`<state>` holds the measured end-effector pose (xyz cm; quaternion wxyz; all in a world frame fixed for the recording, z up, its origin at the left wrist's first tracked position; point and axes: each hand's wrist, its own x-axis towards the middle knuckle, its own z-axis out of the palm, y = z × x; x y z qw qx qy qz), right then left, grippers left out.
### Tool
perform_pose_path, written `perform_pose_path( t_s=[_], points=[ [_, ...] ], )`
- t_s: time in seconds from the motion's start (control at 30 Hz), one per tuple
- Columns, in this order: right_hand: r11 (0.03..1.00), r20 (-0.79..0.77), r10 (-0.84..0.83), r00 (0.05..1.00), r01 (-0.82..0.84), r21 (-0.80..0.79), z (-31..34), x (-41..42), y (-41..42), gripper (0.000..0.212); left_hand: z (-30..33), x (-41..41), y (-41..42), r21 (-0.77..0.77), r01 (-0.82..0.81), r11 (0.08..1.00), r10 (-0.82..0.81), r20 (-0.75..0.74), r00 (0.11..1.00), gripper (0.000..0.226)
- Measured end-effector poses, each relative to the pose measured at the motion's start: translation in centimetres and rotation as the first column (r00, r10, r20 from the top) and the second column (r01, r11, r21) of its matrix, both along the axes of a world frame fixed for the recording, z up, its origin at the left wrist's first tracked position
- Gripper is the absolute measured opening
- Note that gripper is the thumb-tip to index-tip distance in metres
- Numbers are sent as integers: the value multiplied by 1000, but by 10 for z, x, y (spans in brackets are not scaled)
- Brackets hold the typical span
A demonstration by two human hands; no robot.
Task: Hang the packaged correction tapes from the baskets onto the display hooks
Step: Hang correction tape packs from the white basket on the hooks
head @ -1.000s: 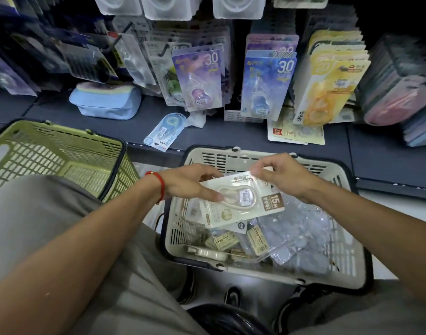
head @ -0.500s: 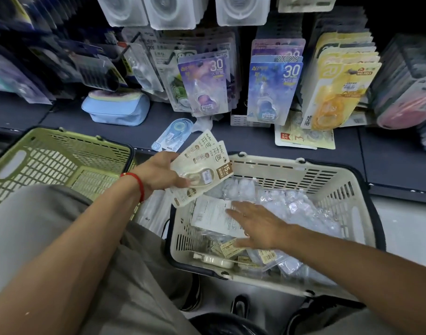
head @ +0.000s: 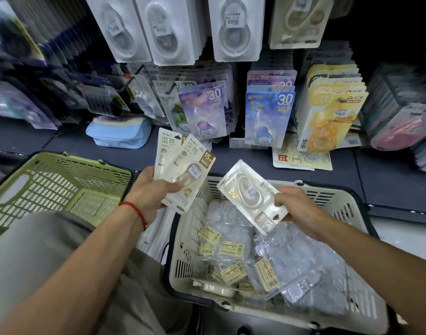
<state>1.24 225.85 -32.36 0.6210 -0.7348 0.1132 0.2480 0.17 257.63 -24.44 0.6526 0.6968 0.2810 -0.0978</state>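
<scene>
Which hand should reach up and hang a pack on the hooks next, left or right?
Probably the left hand: its beige packs point card-top up toward the hooks. The right hand pinches a single pack by one end, lying tilted over the white basket, so it needs turning first.

Glossy clear plastic blisters on matt cream card packs [head: 183, 175]; slotted plastic basket [head: 347, 204]; pouch [head: 120, 134] perhaps cloth.
</scene>
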Motion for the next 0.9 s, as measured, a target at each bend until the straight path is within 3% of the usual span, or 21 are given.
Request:
perform_pose_path(
  t_s=[0.07, 0.13, 0.2, 0.3, 0.4, 0.53, 0.7, 0.8, 0.9],
  points=[
    [991, -6, -21, 1000, 22, 133, 21, 3, -7, 35, 2, -3, -9, -71, -15, 997, 18, 38, 999, 56],
    [972, 36, -2, 999, -7, 235, 43, 4, -9, 49, 7, -7, -20, -162, -20, 987, 32, 73, 997, 51],
    [960, 122, 2, 992, -36, 276, 66, 5, -8, 62, 14, -11, -32, -245, 22, 969, 6, 116, 993, 46],
    [948, 237, 45, 971, -116, 295, 99, 10, -5, 60, 31, -13, -48, -324, 98, 941, -28, 216, 976, 49],
    [960, 360, 128, 924, -206, 190, 126, 17, -11, 47, 48, -10, -55, -367, 95, 925, 15, 286, 958, 58],
    [978, 514, 109, 851, -185, 99, 162, 31, -37, 38, 63, -2, -49, -343, 49, 938, 75, 339, 938, 50],
    [961, 518, 257, 816, -272, -48, 182, 48, -57, 29, 77, 9, -48, -291, 131, 948, 1, 415, 910, 51],
    [967, 589, 253, 767, -189, -170, 192, 54, -46, 23, 82, 16, -59, -290, 249, 924, -106, 432, 896, 52],
    [971, 665, 154, 731, 14, -240, 201, 58, -28, 27, 87, 21, -74, -320, 330, 888, -166, 446, 879, 55]
  ],
)
